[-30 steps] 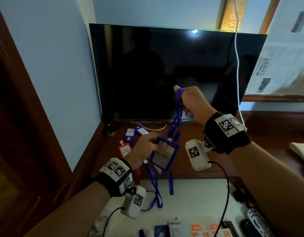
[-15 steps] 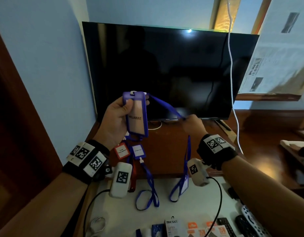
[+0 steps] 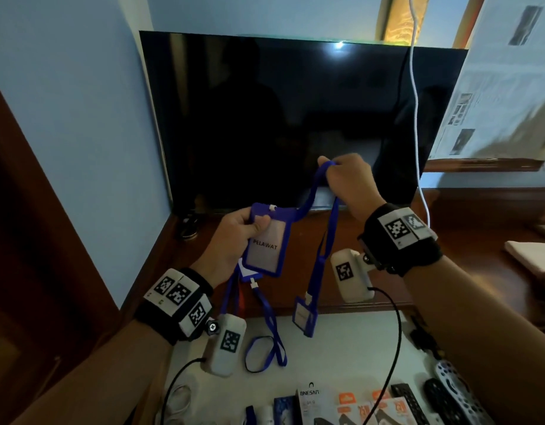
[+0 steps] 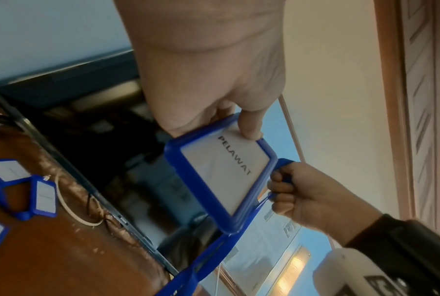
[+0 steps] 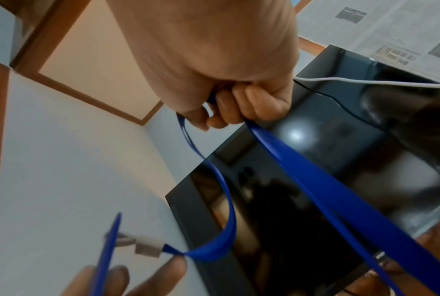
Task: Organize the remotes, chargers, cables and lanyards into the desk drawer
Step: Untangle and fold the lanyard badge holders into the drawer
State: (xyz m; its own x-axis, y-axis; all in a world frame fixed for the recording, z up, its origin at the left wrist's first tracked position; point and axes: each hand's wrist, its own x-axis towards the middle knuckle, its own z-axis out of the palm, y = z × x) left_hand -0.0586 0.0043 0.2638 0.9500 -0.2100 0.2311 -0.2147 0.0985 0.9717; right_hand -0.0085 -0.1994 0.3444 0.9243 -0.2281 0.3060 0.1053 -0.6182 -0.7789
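My left hand (image 3: 252, 220) pinches the top corner of a blue badge holder (image 3: 263, 243) marked PELAWAT, thumb on its face. Its blue strap (image 3: 311, 194) runs up to my right hand (image 3: 341, 179), which grips it in a fist in front of the TV. A second strap hangs from that fist with a small blue badge (image 3: 305, 314) dangling above the white drawer floor (image 3: 341, 348). The left wrist view has the badge holder (image 4: 221, 176) under my left hand (image 4: 239, 124) and my right hand (image 4: 287, 188) beside it. In the right wrist view my right hand (image 5: 229, 108) clutches the strap (image 5: 315, 180).
A black TV (image 3: 280, 118) stands on the brown desk (image 3: 464, 240), with a white cable (image 3: 415, 87) hanging past it. More blue lanyards (image 3: 265, 332) trail off the desk into the drawer. Remotes (image 3: 449, 388) and charger boxes (image 3: 357, 406) lie along the drawer's near side.
My left hand has lowered the PELAWAT badge holder. My right hand has risen with the straps, and the small badge now hangs in the air under it.
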